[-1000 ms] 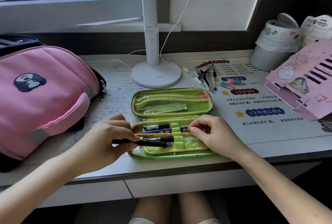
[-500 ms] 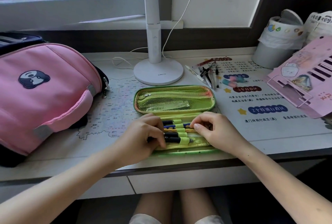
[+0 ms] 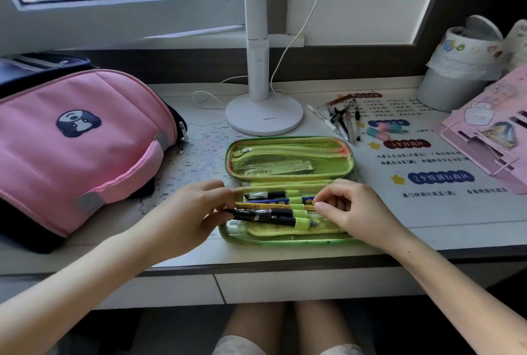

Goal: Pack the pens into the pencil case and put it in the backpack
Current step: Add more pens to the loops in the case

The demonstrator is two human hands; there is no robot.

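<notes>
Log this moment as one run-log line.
left hand: seating black pen in loop | right hand: steadying pencil case | loose pens: on desk | backpack: untouched

Green pencil case (image 3: 288, 160) lying open flat at the desk's front edge, mesh-pocket lid toward the window. Five pens (image 3: 268, 210) threaded side by side through green elastic loops in the near half: dark, blue, yellow, two black, all running left to right. More loose pens (image 3: 342, 123) scattered on the desk behind the case, right of it. Pink backpack (image 3: 71, 143) with dark trim on its side at the left, apart from the case.
</notes>
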